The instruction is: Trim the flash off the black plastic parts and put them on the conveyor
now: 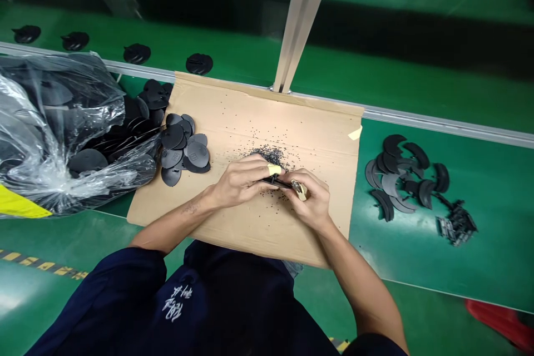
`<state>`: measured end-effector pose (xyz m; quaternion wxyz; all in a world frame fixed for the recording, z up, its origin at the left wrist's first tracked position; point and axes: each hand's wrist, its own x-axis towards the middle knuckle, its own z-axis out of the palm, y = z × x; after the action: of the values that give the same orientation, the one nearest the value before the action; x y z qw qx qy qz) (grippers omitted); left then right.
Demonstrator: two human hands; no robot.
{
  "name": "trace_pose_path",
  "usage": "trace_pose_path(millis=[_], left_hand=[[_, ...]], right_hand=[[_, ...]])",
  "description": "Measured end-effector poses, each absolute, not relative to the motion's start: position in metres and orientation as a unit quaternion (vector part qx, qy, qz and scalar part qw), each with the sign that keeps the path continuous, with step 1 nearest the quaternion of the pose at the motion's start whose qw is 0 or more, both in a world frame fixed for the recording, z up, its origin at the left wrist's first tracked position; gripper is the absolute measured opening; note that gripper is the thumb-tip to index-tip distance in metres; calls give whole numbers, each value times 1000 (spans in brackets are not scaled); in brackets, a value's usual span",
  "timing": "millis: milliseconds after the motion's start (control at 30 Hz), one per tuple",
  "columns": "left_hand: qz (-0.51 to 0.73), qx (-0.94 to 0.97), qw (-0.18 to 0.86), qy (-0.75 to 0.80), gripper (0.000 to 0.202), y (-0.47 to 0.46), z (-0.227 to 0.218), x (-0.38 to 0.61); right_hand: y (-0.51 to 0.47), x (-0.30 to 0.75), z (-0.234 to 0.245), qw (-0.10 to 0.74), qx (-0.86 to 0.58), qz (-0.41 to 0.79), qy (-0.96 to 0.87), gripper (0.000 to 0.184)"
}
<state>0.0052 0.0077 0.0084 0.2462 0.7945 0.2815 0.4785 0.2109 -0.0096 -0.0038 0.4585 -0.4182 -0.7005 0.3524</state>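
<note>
Over the cardboard sheet (233, 222), my left hand (242, 181) is closed on a thin black plastic part (273, 182); a yellow wrap shows on one of its fingers. My right hand (311, 197) meets it from the other side, fingers curled round a small object with a pale, shiny end (298, 189), whose kind I cannot make out. That object sits against or very near the black part; the fingers hide the contact. Just beyond the hands lies a scatter of tiny black bits (271, 153). Flat round black discs (183, 147) are heaped on the cardboard's left side.
A clear plastic bag (45, 122) of black discs fills the left. Curved black pieces (392, 183) and a pile of small black parts (458, 225) lie on the green table at right. A metal post (298, 28) rises behind the cardboard. Several black parts (199, 63) line the back.
</note>
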Motion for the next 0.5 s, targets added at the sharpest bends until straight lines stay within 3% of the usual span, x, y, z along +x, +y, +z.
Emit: trace_pose_path(millis=[200, 500], left_hand=[[491, 784, 221, 309, 18, 4, 10, 7], [469, 769, 295, 319, 26, 5, 5, 5]], right_hand=[[-10, 209, -2, 476, -392, 368, -696, 4], [-11, 209, 2, 478, -412, 390, -671, 7]])
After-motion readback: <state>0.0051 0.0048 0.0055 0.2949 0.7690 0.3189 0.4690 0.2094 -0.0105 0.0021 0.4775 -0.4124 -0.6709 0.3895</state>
